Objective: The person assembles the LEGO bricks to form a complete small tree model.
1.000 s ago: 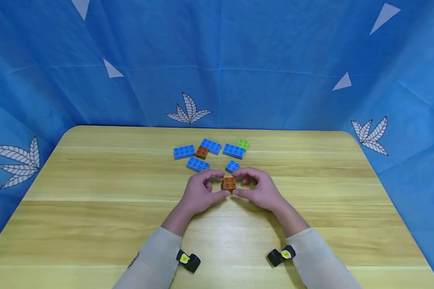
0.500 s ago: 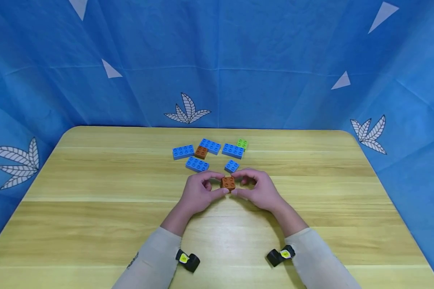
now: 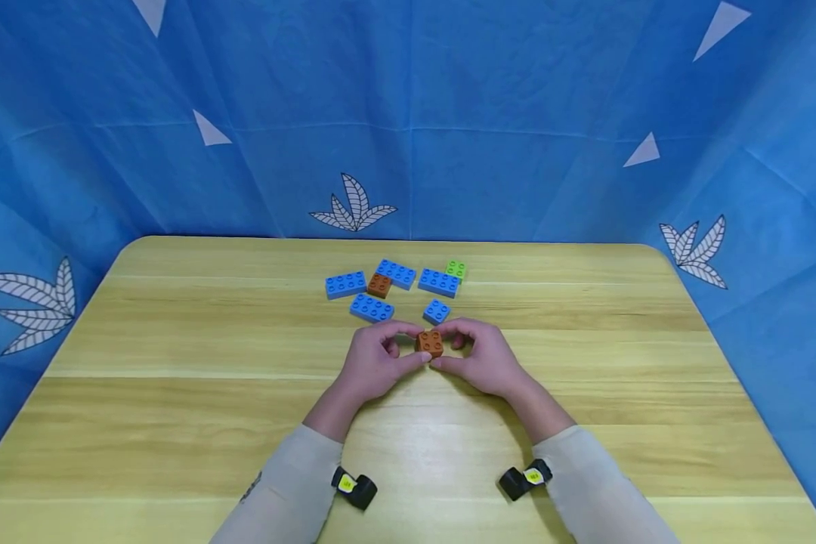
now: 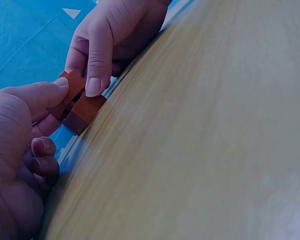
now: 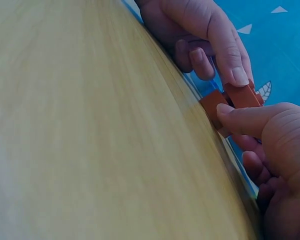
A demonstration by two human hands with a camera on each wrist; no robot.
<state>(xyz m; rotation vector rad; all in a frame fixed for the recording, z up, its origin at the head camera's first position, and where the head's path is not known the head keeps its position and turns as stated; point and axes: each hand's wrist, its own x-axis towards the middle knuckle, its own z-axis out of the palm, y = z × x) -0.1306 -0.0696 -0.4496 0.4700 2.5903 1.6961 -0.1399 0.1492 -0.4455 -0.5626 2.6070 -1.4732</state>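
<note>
Left hand [image 3: 381,359]: upper brown brick [image 3: 430,342] is pinched between thumb and fingers
Right hand [image 3: 487,359]: also clamped, but the lower brown brick [image 5: 210,104] is what's gripped
Stacking: upper one is held right over the lower, dark gap seen between; whether the table [image 3: 177,423] is touched can't be told
Long axis: none really, the top is square with four studs; bricks are held between both hands, neither clearly nearer
Materials: smooth plastic-looking blocks, pale wood-grain surface
Past the hands: small blue brick [image 3: 437,311], four-studded, is found just beyond
</note>
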